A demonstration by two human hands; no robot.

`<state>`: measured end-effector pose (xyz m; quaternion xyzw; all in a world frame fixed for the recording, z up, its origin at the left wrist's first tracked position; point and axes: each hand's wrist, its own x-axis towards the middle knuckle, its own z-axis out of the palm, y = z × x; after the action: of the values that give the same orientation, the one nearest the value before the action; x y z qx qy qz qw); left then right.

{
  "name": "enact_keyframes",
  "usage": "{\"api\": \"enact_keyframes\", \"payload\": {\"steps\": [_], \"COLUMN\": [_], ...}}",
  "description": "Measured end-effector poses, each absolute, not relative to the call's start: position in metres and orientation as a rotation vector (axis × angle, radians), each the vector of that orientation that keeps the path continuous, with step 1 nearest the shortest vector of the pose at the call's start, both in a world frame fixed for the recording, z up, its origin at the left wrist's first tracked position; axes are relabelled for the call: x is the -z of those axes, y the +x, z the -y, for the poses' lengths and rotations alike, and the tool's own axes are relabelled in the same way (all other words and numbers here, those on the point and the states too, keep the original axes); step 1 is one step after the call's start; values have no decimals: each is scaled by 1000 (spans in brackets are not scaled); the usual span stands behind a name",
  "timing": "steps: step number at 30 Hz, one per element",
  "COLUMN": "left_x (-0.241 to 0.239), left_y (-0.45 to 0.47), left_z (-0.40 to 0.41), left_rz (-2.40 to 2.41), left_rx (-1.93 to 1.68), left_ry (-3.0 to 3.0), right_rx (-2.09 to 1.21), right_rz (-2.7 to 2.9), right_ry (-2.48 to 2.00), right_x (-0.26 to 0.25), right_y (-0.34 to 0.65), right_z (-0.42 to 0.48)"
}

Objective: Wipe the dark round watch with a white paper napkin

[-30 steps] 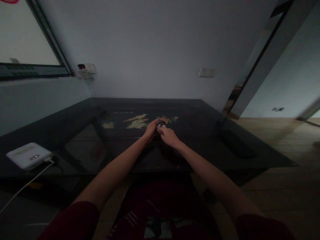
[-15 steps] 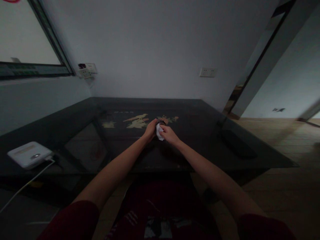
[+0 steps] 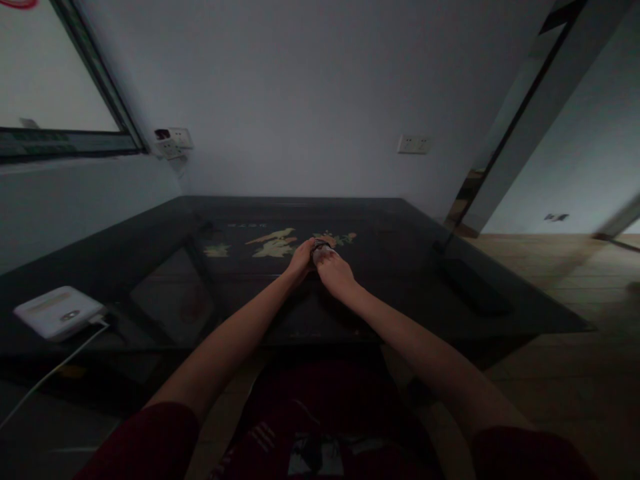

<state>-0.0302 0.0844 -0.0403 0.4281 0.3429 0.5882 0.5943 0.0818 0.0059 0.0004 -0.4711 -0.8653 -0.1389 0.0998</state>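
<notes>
My left hand [image 3: 301, 257] is wrapped round the side of a small dark-rimmed cup [image 3: 320, 243] above the black tabletop. Its round opening faces up towards me; most of its body is hidden by my hands. A white tissue [image 3: 323, 251] shows at the opening, bunched under the fingers of my right hand [image 3: 336, 270]. Those fingers are closed on the tissue and reach into the mouth of the cup, so their tips are hidden.
The glossy black table [image 3: 400, 267] carries a bird-and-flower picture [image 3: 273, 243]. A white box-shaped device [image 3: 60, 310] with a cable lies at the left. A dark flat object [image 3: 475, 287] rests at the right. Wall sockets [image 3: 414, 144] are behind.
My right hand has turned and pushed the tissue into the cup's opening; less of the tissue shows now. My left hand stays in place round the cup.
</notes>
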Motion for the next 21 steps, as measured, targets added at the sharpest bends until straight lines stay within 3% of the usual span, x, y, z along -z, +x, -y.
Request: {"api": "enact_keyframes", "payload": {"steps": [8,11,17,21], "left_x": [34,32,30,30], "left_y": [-29,-30,-28,-27], "left_z": [-75,-71,-70,-71], "left_rz": [-861,-863,-852,-836], "left_rx": [-1347,-1333,-1353,-1391], "left_ry": [1033,1025,988,991], "right_rx": [97,-293,-1323,-1446], "right_rz": [2424,2265,1472,1317], "right_ry": [-1478,-1424,-877,-767], "right_x": [-9,-7,9,14], "right_y": [86,91,92,89], "right_z": [2,-6,-32,-35]}}
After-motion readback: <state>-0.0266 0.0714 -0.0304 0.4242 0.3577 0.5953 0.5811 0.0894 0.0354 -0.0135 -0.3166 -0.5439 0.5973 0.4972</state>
